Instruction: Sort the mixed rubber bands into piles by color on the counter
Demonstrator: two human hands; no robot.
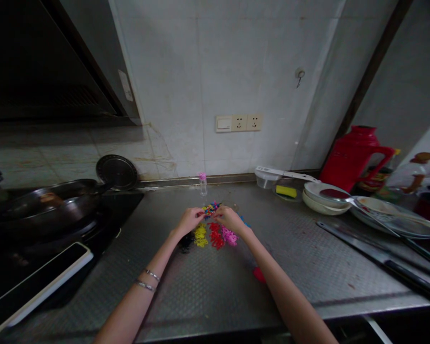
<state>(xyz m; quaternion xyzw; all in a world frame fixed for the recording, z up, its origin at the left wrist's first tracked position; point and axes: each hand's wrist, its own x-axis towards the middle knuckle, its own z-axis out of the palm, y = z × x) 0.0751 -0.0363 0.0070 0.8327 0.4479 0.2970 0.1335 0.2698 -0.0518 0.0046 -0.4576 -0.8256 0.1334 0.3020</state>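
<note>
Both hands are over a mixed heap of small coloured rubber bands (211, 208) on the metal counter. My left hand (190, 221) comes in from the left side of the heap, thumb and fingers pinched together. From the right, my right hand (230, 220) is pinched too, its fingertips close to the left ones. What either pinch holds is too small to make out. Sorted piles lie nearer to me: black bands (186, 242), yellow bands (201, 235), red bands (217, 236) and pink bands (230, 235). A few blue bands (244, 221) show partly behind my right wrist.
A small clear bottle with a pink cap (202, 184) stands behind the heap. A pink-red object (260, 274) is partly under my right forearm. Left are a phone (39, 286) and a pan (53, 205); right, bowls (324, 203), a knife (358, 246) and a red thermos (351, 157).
</note>
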